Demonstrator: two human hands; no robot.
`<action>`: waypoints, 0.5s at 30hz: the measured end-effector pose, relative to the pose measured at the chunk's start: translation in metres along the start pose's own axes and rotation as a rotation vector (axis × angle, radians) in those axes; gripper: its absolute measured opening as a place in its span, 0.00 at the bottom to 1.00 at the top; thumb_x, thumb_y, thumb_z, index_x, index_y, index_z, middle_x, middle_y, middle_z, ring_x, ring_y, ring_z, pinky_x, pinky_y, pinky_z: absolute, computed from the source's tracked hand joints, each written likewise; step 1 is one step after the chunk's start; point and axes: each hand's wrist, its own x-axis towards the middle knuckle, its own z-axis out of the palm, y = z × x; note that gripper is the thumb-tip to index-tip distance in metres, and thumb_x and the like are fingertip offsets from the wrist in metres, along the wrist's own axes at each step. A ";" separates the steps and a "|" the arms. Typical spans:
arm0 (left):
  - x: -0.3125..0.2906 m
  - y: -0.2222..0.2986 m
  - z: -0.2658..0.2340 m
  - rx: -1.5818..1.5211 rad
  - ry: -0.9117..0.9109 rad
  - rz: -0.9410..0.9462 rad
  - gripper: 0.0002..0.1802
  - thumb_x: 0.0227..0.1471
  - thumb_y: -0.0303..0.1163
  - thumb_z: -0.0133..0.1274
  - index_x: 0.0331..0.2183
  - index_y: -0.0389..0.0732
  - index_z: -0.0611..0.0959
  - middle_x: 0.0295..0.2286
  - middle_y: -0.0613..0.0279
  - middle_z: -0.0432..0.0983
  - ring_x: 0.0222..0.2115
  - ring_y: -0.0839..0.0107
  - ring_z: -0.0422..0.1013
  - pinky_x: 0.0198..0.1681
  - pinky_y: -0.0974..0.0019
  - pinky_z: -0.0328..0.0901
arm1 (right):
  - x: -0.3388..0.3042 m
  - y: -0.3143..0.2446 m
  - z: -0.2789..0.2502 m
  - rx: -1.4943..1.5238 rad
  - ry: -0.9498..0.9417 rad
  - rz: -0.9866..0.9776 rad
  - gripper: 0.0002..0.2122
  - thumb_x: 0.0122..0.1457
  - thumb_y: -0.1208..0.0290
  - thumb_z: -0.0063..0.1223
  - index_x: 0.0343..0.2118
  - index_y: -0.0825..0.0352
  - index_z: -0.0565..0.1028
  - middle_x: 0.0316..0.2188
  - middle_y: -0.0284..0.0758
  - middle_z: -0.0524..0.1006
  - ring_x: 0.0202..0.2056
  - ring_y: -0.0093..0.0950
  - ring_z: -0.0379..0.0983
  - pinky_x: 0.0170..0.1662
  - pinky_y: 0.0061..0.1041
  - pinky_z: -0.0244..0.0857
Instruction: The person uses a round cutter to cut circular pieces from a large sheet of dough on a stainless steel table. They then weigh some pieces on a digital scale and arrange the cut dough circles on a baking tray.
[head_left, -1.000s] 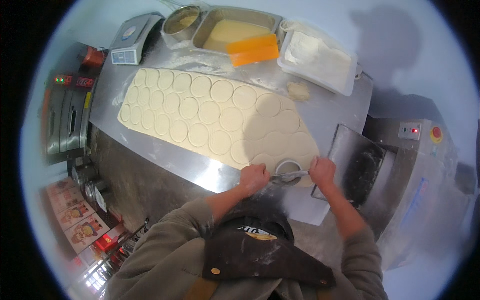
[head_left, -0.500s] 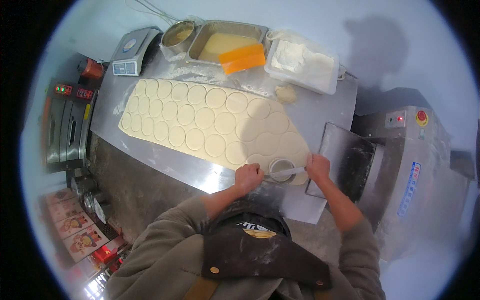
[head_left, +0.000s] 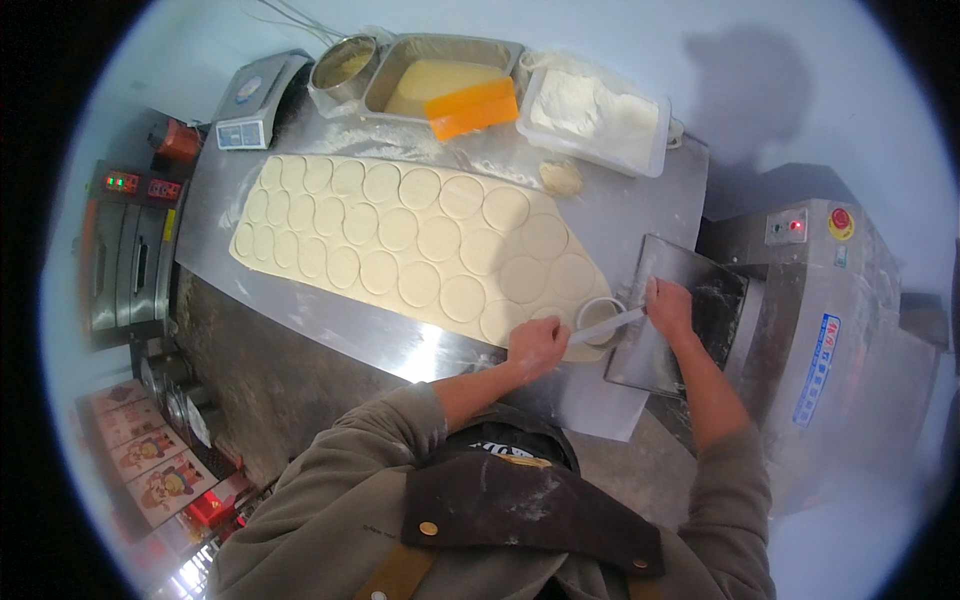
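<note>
A sheet of pale dough (head_left: pixel 590 290) lies across the metal table, marked with rows of cut circles. At its right end sits a round dough cutter (head_left: pixel 607 327), a ring with a flat straight bar across it. My left hand (head_left: pixel 538 346) is closed around the bar's left end, low over the dough's near edge. My right hand (head_left: pixel 669 306) grips the right end, above the dark tray beside the table. The ring is at the dough's right corner; whether it has cut through there I cannot tell.
Along the back stand a scale (head_left: pixel 246 130), a metal pot (head_left: pixel 343 75), a metal pan (head_left: pixel 378 98) with an orange scraper (head_left: pixel 472 108), and a flour tub (head_left: pixel 645 160). A dough lump (head_left: pixel 561 178) lies before the tub. A steel machine (head_left: pixel 800 290) with a dark tray (head_left: pixel 690 350) stands right.
Both hands and the cutter have moved right, toward the dough's corner. More of the circle cut near my left hand now shows. The whole view has shifted slightly.
</note>
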 end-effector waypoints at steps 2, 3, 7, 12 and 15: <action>-0.002 -0.004 0.004 0.007 -0.013 -0.006 0.21 0.61 0.46 0.49 0.28 0.39 0.82 0.24 0.44 0.79 0.29 0.40 0.77 0.35 0.41 0.69 | 0.006 0.002 0.007 -0.059 -0.029 0.016 0.22 0.71 0.57 0.40 0.30 0.68 0.81 0.32 0.50 0.81 0.37 0.53 0.77 0.45 0.52 0.69; -0.003 -0.006 0.006 -0.021 -0.031 -0.024 0.21 0.61 0.47 0.49 0.28 0.39 0.82 0.24 0.44 0.79 0.29 0.41 0.77 0.35 0.41 0.69 | 0.009 0.003 0.009 -0.040 -0.007 -0.024 0.22 0.71 0.57 0.41 0.29 0.68 0.81 0.32 0.50 0.81 0.37 0.53 0.77 0.45 0.53 0.69; -0.007 -0.006 0.011 -0.050 -0.086 -0.037 0.22 0.61 0.49 0.50 0.29 0.39 0.83 0.26 0.45 0.81 0.30 0.42 0.78 0.36 0.41 0.70 | 0.020 0.000 0.009 -0.053 0.014 -0.078 0.22 0.71 0.57 0.42 0.28 0.68 0.81 0.31 0.51 0.80 0.36 0.53 0.77 0.44 0.53 0.70; -0.012 -0.001 0.017 -0.067 -0.126 -0.031 0.21 0.60 0.48 0.51 0.30 0.39 0.83 0.26 0.46 0.81 0.31 0.43 0.78 0.36 0.42 0.70 | 0.030 -0.005 0.001 -0.065 0.003 -0.143 0.22 0.71 0.57 0.43 0.28 0.69 0.82 0.29 0.51 0.80 0.35 0.53 0.77 0.42 0.52 0.70; -0.015 0.000 0.019 -0.075 -0.109 -0.025 0.20 0.60 0.47 0.52 0.30 0.39 0.82 0.25 0.46 0.80 0.30 0.42 0.77 0.35 0.42 0.69 | 0.034 -0.006 -0.002 -0.055 -0.023 -0.181 0.22 0.70 0.58 0.43 0.28 0.70 0.82 0.28 0.52 0.80 0.33 0.53 0.77 0.40 0.51 0.70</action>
